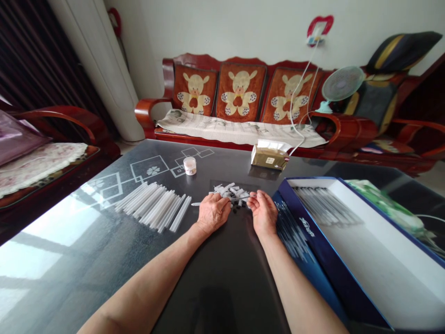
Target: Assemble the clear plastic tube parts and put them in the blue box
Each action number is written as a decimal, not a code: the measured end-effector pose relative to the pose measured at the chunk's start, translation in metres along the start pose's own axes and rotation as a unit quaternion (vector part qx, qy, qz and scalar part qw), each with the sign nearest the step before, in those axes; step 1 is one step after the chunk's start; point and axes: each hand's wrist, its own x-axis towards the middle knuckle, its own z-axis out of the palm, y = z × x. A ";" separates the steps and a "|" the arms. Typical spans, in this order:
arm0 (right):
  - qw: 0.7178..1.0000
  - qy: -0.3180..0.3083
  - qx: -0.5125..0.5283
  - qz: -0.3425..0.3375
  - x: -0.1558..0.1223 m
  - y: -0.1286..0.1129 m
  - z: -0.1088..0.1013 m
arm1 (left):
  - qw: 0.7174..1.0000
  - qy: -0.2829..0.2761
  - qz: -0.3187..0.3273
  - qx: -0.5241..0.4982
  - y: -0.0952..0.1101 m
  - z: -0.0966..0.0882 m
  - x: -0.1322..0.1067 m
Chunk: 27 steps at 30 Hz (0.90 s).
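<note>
Across the broad, glossy black table with pale printed squares (243, 260), the step in hand looks like handling one slender part, just left of the long open blue box with a white inside (371, 269). The left hand (213, 212) is narrowed into a closed grip and the right hand (264, 213) pinches with its fingertips; a slim grey rod (239, 199) spans the gap between them, near the table's middle. The next move seems to call for two steady grips kept in line, so the rod does not bend; whether the pale pointed tip (195, 204) past the left hand belongs to the held piece, I cannot tell. Counted downward in size: one table, one box, one gold-brown tissue pack (267, 158), two hands, one round white lidded jar (189, 166); over a dozen long frosted-white tubes (153, 204) lie side by side on the left, too overlapped for an exact number; the slim clear dark-ended tubes (323, 208) inside the box are blurred together; one rod; the short pale cylinders (227, 189) and tiny black pieces (237, 208) are too jumbled to count
</note>
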 end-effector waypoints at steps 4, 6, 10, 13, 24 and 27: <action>1.000 -0.007 -0.016 0.020 -0.002 0.003 0.000 | 0.999 -0.012 0.028 -0.019 0.000 0.000 0.001; 0.998 -0.005 -0.055 -0.002 -0.004 0.006 0.001 | 0.999 -0.018 0.043 -0.026 0.000 0.001 0.001; 0.972 -0.047 -0.210 -0.093 -0.009 0.011 0.001 | 0.998 -0.020 0.045 -0.027 0.000 0.002 0.000; 0.916 -0.135 -0.327 -0.189 -0.014 0.012 0.003 | 0.998 -0.020 0.051 -0.025 0.001 0.003 0.000; 0.724 -0.172 -0.596 -0.303 -0.031 0.007 0.003 | 0.999 0.048 0.009 -0.007 -0.006 0.009 -0.001; 0.670 -0.154 -0.668 -0.285 -0.037 0.007 0.004 | 0.998 0.058 0.000 -0.013 -0.006 0.010 0.000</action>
